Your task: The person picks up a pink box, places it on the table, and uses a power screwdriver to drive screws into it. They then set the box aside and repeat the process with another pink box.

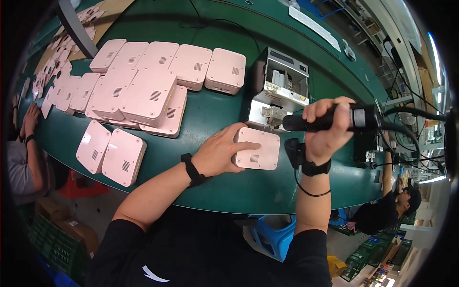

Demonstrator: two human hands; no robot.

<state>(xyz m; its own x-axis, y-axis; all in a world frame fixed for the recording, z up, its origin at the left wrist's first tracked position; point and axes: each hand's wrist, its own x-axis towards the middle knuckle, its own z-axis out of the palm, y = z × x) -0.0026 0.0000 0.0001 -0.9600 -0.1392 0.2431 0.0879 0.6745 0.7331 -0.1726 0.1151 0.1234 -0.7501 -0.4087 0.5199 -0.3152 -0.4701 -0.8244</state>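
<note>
My left hand (221, 149) grips the left side of a pale pinkish-white plastic box (266, 149), its thumb across the top. The box lies on the green bench, with vent slots and corner screw holes facing up. In my right hand (330, 128) is a black electric screwdriver (301, 123), held level above the bench with its front end pointing left. That end is beside the metal front of a screw feeder (273, 111), just beyond the box. Whether the bit touches the feeder cannot be made out. Both wrists wear black straps.
Several similar boxes (227, 69) stand in rows and stacks at the far left, with two more (123, 158) nearer the bench edge. Cables (413, 112) hang at the right. A person (387, 210) works at the right, and another person's arm (31, 124) shows at the left.
</note>
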